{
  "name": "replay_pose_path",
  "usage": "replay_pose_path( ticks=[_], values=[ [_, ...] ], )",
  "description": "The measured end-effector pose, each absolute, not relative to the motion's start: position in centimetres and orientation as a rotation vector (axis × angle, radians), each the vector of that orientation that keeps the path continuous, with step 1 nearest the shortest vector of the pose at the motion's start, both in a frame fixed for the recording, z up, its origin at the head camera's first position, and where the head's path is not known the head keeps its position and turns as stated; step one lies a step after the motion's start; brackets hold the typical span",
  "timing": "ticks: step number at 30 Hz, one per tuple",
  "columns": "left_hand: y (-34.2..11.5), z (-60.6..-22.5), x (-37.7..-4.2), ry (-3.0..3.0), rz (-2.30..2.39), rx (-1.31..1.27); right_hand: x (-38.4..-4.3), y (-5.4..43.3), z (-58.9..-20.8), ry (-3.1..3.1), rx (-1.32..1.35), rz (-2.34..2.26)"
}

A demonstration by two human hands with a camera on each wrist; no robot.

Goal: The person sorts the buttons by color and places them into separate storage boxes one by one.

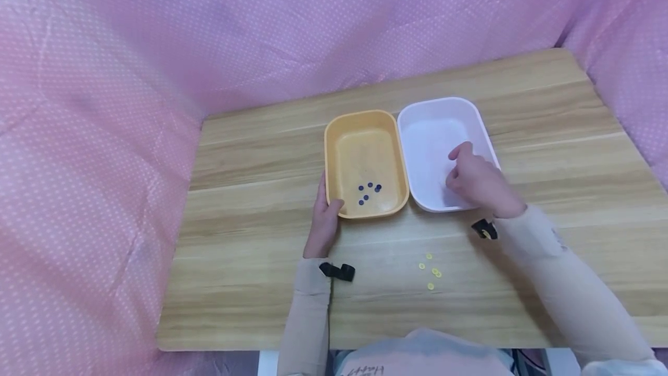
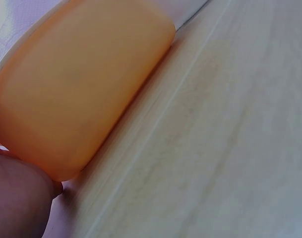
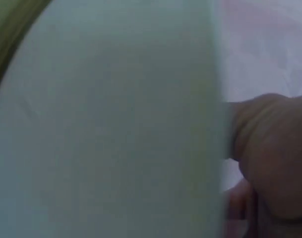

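Nearest is the person's shirt (image 1: 425, 358), at the near edge of the surface (image 1: 250, 237). Small yellow rings (image 1: 435, 271) lie beyond it. The left hand (image 1: 325, 222) holds the near left corner of the orange tray (image 1: 365, 152), where dark blue pieces (image 1: 366, 197) lie in the near part. Over the white tray (image 1: 430, 135), just right of it, the right hand (image 1: 477, 179) has bent fingers; I cannot tell whether they hold something
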State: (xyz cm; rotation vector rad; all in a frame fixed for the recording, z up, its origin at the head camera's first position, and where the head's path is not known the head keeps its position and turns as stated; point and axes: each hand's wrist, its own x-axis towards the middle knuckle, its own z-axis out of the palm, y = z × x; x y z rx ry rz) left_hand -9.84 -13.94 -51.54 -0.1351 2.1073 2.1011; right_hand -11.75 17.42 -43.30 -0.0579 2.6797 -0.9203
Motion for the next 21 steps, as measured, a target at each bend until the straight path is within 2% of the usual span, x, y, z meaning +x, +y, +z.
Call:
replay_pose_path(
  ticks=[8,13,17,21],
  values=[
    [-13.9,-51.5,-9.8,2.101,2.114,-0.132,-12.6,16.6,-44.8,2.683,-0.114,-0.711],
    [-13.9,-51.5,-9.9,2.102,2.124,-0.122,-12.1,16.3,-43.8,2.823,-0.093,-0.71],
    [-13.9,-51.4,-10.0,2.106,2.121,-0.131,-10.5,16.3,-41.7,2.97,-0.117,-0.786],
    [-13.9,-51.4,-9.9,2.111,2.086,-0.159,-6.8,15.6,-40.8,2.957,-0.368,-0.812]
  ],
)
